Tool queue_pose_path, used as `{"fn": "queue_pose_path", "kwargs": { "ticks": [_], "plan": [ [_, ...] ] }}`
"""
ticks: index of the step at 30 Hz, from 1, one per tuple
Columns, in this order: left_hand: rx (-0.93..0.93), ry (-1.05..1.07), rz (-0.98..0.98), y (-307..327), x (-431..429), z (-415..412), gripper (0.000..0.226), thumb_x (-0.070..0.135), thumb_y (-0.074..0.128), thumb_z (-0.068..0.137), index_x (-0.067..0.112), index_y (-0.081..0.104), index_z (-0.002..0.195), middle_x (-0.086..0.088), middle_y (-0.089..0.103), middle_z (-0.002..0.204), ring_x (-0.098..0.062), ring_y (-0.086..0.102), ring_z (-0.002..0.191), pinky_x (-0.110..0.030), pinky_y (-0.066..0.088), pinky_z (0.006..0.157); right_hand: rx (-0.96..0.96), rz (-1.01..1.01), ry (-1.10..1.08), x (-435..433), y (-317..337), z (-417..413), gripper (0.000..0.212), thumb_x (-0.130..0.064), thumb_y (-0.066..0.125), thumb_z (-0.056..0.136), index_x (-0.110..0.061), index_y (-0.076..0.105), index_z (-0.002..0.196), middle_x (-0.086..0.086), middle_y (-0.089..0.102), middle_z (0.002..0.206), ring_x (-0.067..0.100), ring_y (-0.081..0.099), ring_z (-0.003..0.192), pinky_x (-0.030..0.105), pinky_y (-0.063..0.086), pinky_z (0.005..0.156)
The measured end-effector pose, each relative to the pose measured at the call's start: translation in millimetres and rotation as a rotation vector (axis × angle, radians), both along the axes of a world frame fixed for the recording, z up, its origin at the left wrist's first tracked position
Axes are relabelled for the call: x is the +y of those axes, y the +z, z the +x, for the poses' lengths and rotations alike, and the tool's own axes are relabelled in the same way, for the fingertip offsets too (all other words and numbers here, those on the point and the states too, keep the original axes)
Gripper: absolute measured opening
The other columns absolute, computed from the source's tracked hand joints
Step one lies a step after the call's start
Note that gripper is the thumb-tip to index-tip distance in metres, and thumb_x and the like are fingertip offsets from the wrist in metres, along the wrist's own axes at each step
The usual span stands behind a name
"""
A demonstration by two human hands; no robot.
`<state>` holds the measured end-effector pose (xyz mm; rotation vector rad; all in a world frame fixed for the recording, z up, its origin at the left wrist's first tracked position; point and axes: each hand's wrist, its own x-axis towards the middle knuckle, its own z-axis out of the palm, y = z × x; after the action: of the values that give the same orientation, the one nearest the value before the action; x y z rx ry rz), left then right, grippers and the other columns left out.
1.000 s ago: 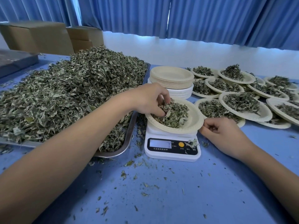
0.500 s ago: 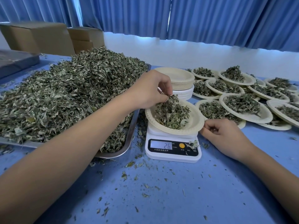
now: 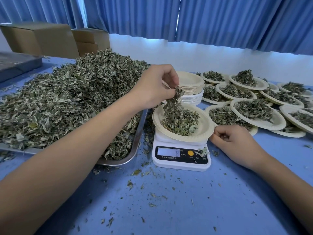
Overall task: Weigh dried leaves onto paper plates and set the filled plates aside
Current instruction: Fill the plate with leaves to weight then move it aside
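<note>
A paper plate (image 3: 204, 133) is seated on a white kitchen scale (image 3: 181, 164) near the middle of the blue table (image 3: 186, 209), and a loose pile of dried leaves (image 3: 184, 123) is held in its bowl. Above the plate's 11 o'clock edge, a clump (image 3: 174, 103) of leaves is pinched between the thumb and curled fingertips of the left hand (image 3: 155, 89); the clump hangs down and its lower end meets the pile. The right hand (image 3: 237, 143) is laid on the table at the plate's 4 o'clock, its fingers curled inward and its fingertips right at the rim; whether the rim is actually gripped cannot be told. A single digit, 8, is shown on the scale's display (image 3: 168, 152), and a few leaf scraps are lying on the scale's front panel beside the orange button (image 3: 190, 152). At 9 o'clock from the scale, a metal tray (image 3: 135, 150) is heaped high with a large mound of leaves (image 3: 67, 102). At 12 o'clock, a stack of empty plates (image 3: 191, 82) is placed just behind the scale. From 1 to 3 o'clock, many filled plates (image 3: 257, 114) are spread out, overlapping one another. Leaf crumbs (image 3: 152, 195) are scattered over the table at 6 o'clock. Cardboard boxes (image 3: 42, 39) are stacked at far 10 o'clock, and blue curtains (image 3: 220, 19) are hung along the back.
</note>
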<state>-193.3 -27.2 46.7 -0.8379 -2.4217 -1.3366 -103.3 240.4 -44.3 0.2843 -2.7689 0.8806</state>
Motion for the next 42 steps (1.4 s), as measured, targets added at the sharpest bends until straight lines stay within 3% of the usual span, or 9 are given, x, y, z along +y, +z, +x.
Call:
{"fn": "queue_pose_path", "kwargs": {
  "ticks": [5, 8, 16, 21, 29, 35, 42],
  "plan": [
    [-0.033, 0.001, 0.005, 1.3, 1.3, 0.7, 0.026, -0.007, 0.070, 0.080, 0.009, 0.072, 0.100, -0.009, 0.071, 0.093, -0.017, 0.062, 0.065, -0.031, 0.056, 0.078, -0.005, -0.006, 0.006, 0.3, -0.2, -0.1, 0.046, -0.025, 0.067, 0.096, -0.018, 0.045, 0.056, -0.007, 0.038, 0.045, 0.010, 0.028, 0.047, 0.024, 0.027, 0.050],
    [-0.036, -0.005, -0.022, 1.6, 0.9, 2.1, 0.025, -0.008, 0.070, 0.080, 0.009, 0.074, 0.097, -0.009, 0.073, 0.095, -0.025, 0.072, 0.076, -0.037, 0.060, 0.083, -0.004, -0.002, 0.005, 0.0, 0.2, -0.2, 0.046, -0.025, 0.067, 0.096, -0.018, 0.045, 0.056, -0.009, 0.038, 0.044, 0.009, 0.028, 0.046, 0.023, 0.028, 0.050],
    [-0.058, -0.035, -0.016, 1.1, 1.3, 2.0, 0.022, -0.013, 0.069, 0.079, 0.002, 0.074, 0.094, -0.016, 0.073, 0.095, -0.032, 0.073, 0.081, -0.042, 0.060, 0.083, -0.006, -0.009, 0.007, 0.0, 0.1, 0.1, 0.046, -0.025, 0.067, 0.096, -0.019, 0.045, 0.056, -0.009, 0.037, 0.044, 0.009, 0.027, 0.045, 0.023, 0.027, 0.050],
    [-0.060, -0.067, -0.029, -1.5, 2.7, 2.6, 0.019, -0.012, 0.070, 0.079, 0.001, 0.074, 0.093, -0.009, 0.073, 0.091, -0.008, 0.067, 0.070, -0.028, 0.058, 0.077, -0.002, 0.001, 0.004, 0.1, 0.0, 0.0, 0.045, -0.025, 0.067, 0.096, -0.018, 0.046, 0.056, -0.009, 0.038, 0.043, 0.009, 0.027, 0.045, 0.023, 0.028, 0.050],
    [-0.078, -0.084, 0.071, -2.3, 3.8, 1.7, 0.016, -0.005, 0.079, 0.080, 0.006, 0.069, 0.086, -0.017, 0.072, 0.096, -0.020, 0.072, 0.076, -0.026, 0.059, 0.079, 0.011, 0.020, 0.003, 0.3, 0.9, 0.5, 0.043, -0.026, 0.067, 0.095, -0.016, 0.048, 0.057, -0.007, 0.040, 0.044, 0.008, 0.028, 0.045, 0.023, 0.030, 0.051],
    [-0.088, -0.056, 0.176, 0.6, 2.0, 0.4, 0.017, -0.008, 0.078, 0.080, -0.009, 0.066, 0.092, -0.025, 0.073, 0.099, -0.037, 0.072, 0.093, -0.041, 0.058, 0.091, 0.009, 0.006, 0.005, 0.4, -0.1, -0.4, 0.044, -0.027, 0.067, 0.095, -0.015, 0.048, 0.057, -0.008, 0.040, 0.044, 0.007, 0.028, 0.046, 0.022, 0.029, 0.051],
    [-0.104, 0.011, 0.103, 12.7, -15.9, -6.4, 0.020, 0.001, 0.083, 0.079, -0.002, 0.068, 0.091, -0.016, 0.076, 0.079, -0.023, 0.076, 0.076, -0.031, 0.060, 0.079, 0.010, 0.008, 0.012, 1.4, -0.5, 0.0, 0.045, -0.028, 0.066, 0.096, -0.016, 0.047, 0.057, -0.009, 0.039, 0.043, 0.007, 0.028, 0.044, 0.022, 0.030, 0.050]
  ]
}}
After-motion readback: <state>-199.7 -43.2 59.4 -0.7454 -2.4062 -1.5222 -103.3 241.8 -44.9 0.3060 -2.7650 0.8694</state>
